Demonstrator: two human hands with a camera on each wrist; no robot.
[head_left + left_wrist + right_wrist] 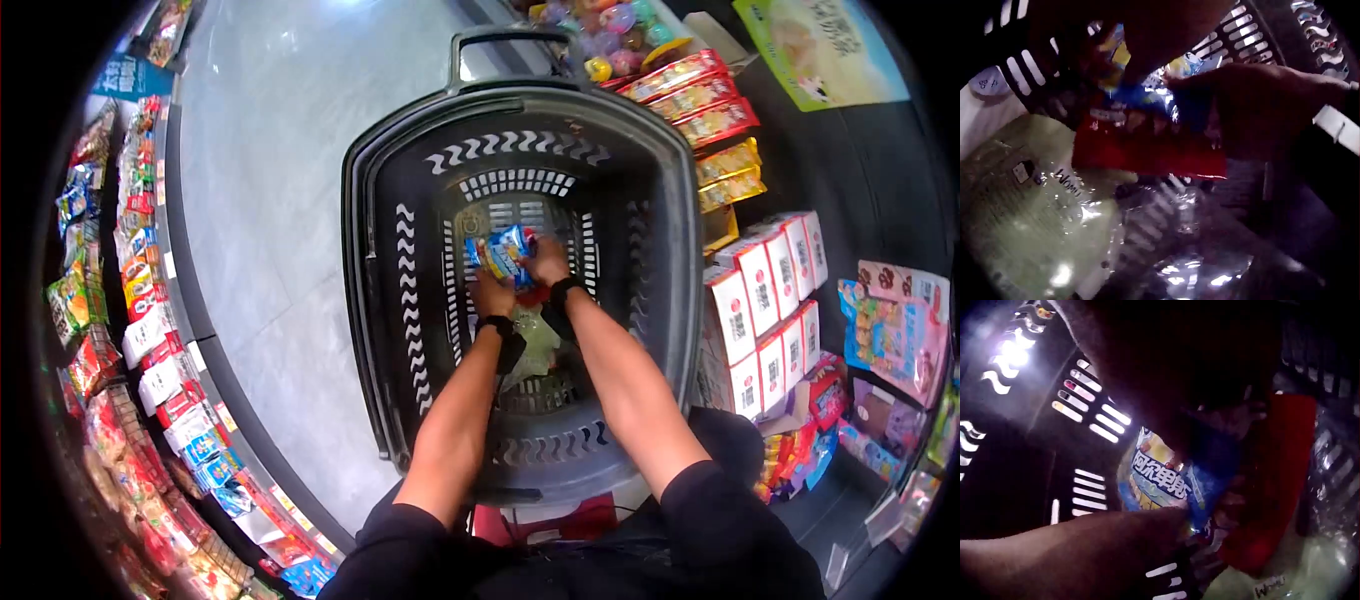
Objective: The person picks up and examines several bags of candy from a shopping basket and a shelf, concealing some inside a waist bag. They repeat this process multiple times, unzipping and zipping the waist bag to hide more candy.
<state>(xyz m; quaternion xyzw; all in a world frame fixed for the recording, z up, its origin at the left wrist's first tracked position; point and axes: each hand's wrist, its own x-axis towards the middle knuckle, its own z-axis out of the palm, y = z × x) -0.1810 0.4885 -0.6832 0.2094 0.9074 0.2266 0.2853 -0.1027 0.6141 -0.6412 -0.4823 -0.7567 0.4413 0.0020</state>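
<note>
Both arms reach down into a black shopping basket [388,250]. Low inside it, the left hand [492,293] grips the near edge of a blue snack bag [500,250] with white lettering. At the bag's right end, the right hand [547,262] holds it with curled fingers. The same bag's printed front [1157,478] shows between the hands in the right wrist view. A red package [1147,147] lies right below the blue bag. Beside it is a pale green bag [1029,187], and a shiny clear plastic wrapper [1197,269] lies at the front.
The basket's handle [515,35] stands at its far end. Shelves of packaged snacks [145,250] run along the left, past a grey floor [260,150]. On the right are stacked white boxes [765,300], red packets [700,100] and yellow packets [730,175].
</note>
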